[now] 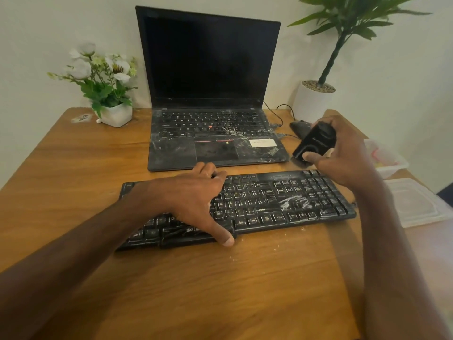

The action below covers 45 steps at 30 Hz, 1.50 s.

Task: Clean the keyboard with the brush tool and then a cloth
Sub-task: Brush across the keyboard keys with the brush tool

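Right now we're pinning the keyboard (257, 204) w/ our left hand (193, 200) spread flat, right hand (343, 153) gripping the brush tool (315, 141) above its far-right corner — careless sweeps prob. flicking dust onto the laptop (215, 141) just behind.

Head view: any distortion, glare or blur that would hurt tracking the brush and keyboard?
Head view: wide-angle bend, table edges splay and forearms stretch toward the bottom corners. Light is soft and even, no hard glare; laptop screen is dark. Keyboard dust streaks read clearly. Brush tool in the right hand is slightly soft, its logo unreadable. Left hand is sharp.
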Available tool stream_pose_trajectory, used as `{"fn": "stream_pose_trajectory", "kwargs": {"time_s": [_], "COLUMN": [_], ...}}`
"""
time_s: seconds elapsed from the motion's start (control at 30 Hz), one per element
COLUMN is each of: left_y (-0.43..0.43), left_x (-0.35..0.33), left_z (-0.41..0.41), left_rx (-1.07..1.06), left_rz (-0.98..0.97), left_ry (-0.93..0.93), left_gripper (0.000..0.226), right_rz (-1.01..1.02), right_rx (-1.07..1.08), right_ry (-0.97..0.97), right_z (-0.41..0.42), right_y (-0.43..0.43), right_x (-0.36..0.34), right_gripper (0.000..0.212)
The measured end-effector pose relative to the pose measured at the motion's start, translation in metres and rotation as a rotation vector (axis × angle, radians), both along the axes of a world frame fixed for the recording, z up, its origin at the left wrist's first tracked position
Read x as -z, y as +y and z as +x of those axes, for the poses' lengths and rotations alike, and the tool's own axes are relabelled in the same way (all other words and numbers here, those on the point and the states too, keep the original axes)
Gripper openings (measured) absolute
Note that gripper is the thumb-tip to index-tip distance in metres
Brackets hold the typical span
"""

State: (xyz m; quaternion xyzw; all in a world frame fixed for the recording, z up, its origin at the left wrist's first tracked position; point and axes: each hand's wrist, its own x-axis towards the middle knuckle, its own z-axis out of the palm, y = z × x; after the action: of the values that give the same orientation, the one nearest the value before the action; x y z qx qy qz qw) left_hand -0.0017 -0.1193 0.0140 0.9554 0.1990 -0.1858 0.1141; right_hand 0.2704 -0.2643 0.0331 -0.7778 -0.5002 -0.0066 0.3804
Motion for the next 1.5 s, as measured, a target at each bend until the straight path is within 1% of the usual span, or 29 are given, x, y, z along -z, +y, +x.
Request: {"fn": "stream_pose_trajectory", "kwargs": {"time_s": [0.13,0.27,0.3,0.4,0.43,0.53,0.63,0.7,0.8,0.83,0.87,0.97,1.0,1.03,1.07,1.17,1.2,1.23,1.3,1.37,1.4,1.43,1.5], "left_y": [0.000,0.001,0.001,0.000,0.000,-0.001,-0.001,-0.001,-0.001,-0.001,-0.001,-0.001,-0.001,-0.001,-0.001,-0.002,-0.001,-0.001,-0.002,-0.002,-0.002,-0.002,-0.002], "left_x": [0.000,0.001,0.001,0.001,0.001,0.000,-0.001,-0.001,-0.001,-0.001,0.000,0.001,0.000,0.000,0.000,0.000,0.000,0.000,-0.001,-0.001,-0.001,-0.001,-0.001], "left_z": [0.001,0.001,0.001,0.001,0.001,0.001,0.001,0.001,0.000,0.001,0.000,0.001,0.001,0.001,0.001,0.001,0.001,0.000,0.000,0.000,0.000,0.000,0.000], "left_rx": [0.001,0.000,-0.002,-0.002,-0.002,0.001,0.004,0.008,0.011,0.010,0.009,0.009,0.006,0.002,0.001,0.000,-0.002,-0.006,-0.006,-0.006,-0.008,-0.009,-0.007], "left_rz": [-0.001,0.002,0.003,0.008,0.007,0.007,0.004,0.006,0.013,0.011,0.010,0.017,0.017,0.014,0.012,0.010,0.007,0.001,-0.005,-0.003,-0.006,-0.008,-0.004], "left_ry": [-0.002,-0.011,-0.010,-0.011,-0.011,-0.007,-0.008,-0.011,-0.019,-0.021,-0.023,-0.029,-0.029,-0.030,-0.031,-0.032,-0.031,-0.028,-0.023,-0.024,-0.023,-0.021,-0.023], "left_gripper": [0.152,0.153,0.153,0.152,0.152,0.152,0.151,0.151,0.149,0.149,0.149,0.149,0.149,0.149,0.148,0.149,0.150,0.150,0.150,0.149,0.149,0.149,0.148], "right_rz": [-0.139,-0.163,-0.161,-0.131,-0.124,-0.146,-0.172,-0.207,-0.295,-0.294,-0.265,-0.155,-0.132,-0.128,-0.139,-0.194,-0.180,-0.148,-0.098,-0.123,-0.140,-0.162,-0.206], "right_rx": [-0.049,-0.091,-0.104,-0.147,-0.130,-0.017,0.067,0.042,-0.084,-0.122,-0.165,-0.225,-0.215,-0.189,-0.144,0.071,0.117,0.121,0.019,-0.116,-0.149,-0.134,-0.003], "right_ry": [-0.008,-0.025,0.009,0.213,0.218,0.075,-0.052,-0.130,-0.227,-0.220,-0.166,0.154,0.200,0.185,0.128,-0.161,-0.203,-0.179,-0.023,0.135,0.156,0.115,-0.088], "right_z": [-0.006,-0.018,-0.022,-0.025,-0.024,-0.014,-0.009,-0.018,-0.038,-0.043,-0.047,-0.047,-0.044,-0.041,-0.037,-0.027,-0.027,-0.026,-0.032,-0.041,-0.043,-0.042,-0.040], "right_y": [0.006,0.018,0.020,0.020,0.019,0.010,0.003,0.007,0.022,0.026,0.030,0.032,0.030,0.028,0.026,0.022,0.021,0.021,0.024,0.028,0.031,0.032,0.031], "right_x": [0.002,0.006,0.007,0.007,0.006,0.001,-0.003,-0.003,0.003,0.004,0.005,0.006,0.007,0.008,0.008,0.006,0.005,0.006,0.007,0.008,0.011,0.012,0.010], "right_gripper": [0.060,0.062,0.062,0.063,0.065,0.069,0.065,0.066,0.064,0.061,0.059,0.061,0.062,0.061,0.061,0.062,0.063,0.065,0.067,0.066,0.066,0.066,0.067]}}
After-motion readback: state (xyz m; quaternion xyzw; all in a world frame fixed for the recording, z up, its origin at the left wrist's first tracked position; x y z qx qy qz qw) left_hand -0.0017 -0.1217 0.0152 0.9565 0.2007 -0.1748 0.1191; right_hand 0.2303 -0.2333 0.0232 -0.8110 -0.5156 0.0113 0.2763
